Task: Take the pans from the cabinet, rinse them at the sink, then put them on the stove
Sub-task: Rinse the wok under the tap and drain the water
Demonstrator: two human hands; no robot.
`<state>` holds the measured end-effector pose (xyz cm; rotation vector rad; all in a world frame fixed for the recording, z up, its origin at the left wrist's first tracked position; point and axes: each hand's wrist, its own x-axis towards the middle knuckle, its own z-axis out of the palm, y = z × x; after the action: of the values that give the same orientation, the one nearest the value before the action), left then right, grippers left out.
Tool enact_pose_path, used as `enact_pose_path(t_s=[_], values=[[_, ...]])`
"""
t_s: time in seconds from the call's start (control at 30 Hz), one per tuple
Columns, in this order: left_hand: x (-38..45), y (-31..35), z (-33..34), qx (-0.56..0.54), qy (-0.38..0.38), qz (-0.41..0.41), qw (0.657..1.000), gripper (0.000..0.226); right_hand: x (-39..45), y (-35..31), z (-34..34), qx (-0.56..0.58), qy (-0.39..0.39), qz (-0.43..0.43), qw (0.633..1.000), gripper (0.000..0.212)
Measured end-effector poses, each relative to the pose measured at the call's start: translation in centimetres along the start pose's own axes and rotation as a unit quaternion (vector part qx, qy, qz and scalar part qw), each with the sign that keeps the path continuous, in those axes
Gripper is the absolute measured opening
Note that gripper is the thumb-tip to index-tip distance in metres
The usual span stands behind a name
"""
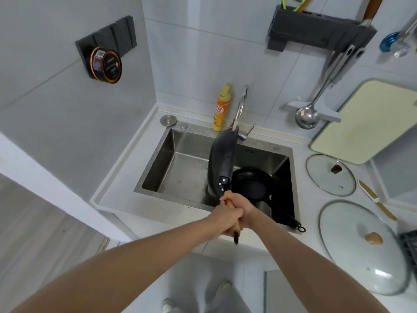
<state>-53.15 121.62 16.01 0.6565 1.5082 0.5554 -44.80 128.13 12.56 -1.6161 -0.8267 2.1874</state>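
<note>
A large dark wok (pixel 222 160) with a wooden handle is tipped on its side above the steel sink (pixel 158 154), its rim close to the faucet (pixel 241 105). My left hand (pixel 226 219) and my right hand (pixel 239 205) are both wrapped around the wooden handle at the sink's front edge. A small black frying pan (pixel 251 184) lies in the right part of the basin, and its long black handle (pixel 287 219) rests over the front right corner of the sink.
A yellow dish soap bottle (pixel 220 109) stands behind the sink. Two glass lids (pixel 329 175) (pixel 361 247) lie on the counter to the right, near a cream cutting board (pixel 367 123). A ladle (pixel 308 116) hangs from a wall rack (pixel 316 30).
</note>
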Motion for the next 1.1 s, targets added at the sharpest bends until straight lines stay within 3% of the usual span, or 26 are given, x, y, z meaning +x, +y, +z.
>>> enact_pose_path(t_s=[0.1, 0.23, 0.4, 0.57, 0.77, 0.93, 1.1], values=[[-0.1, 1.5, -1.3, -0.079, -0.069, -0.032, 0.994, 0.029, 0.2, -1.3, 0.5, -0.043, 0.034, 0.014, 0.998, 0.005], [0.4, 2.9, -3.2, -0.089, -0.116, -0.098, 0.984, 0.009, 1.7, -1.7, 1.8, -0.117, 0.064, 0.01, 0.991, 0.006], [2.1, 1.9, -3.8, -0.103, -0.055, -0.095, 0.989, 0.009, 3.7, -1.7, 1.9, -0.082, 0.04, -0.023, 0.996, 0.016], [3.1, -1.7, -4.8, -0.186, -0.094, -0.091, 0.974, 0.019, 4.6, 0.2, 2.1, 0.028, 0.01, 0.039, 0.999, 0.018], [3.3, -5.3, -3.9, -0.274, -0.14, -0.066, 0.949, 0.016, 3.8, 0.9, 3.2, -0.054, 0.043, 0.046, 0.997, 0.029], [3.0, -7.0, -2.7, -0.177, -0.101, -0.022, 0.979, 0.009, 2.8, 1.9, 3.6, -0.13, 0.075, 0.003, 0.989, 0.028], [1.7, -8.2, -1.1, -0.037, 0.005, 0.039, 0.999, 0.017, 2.2, 3.8, 3.5, -0.022, 0.037, -0.016, 0.999, 0.025]])
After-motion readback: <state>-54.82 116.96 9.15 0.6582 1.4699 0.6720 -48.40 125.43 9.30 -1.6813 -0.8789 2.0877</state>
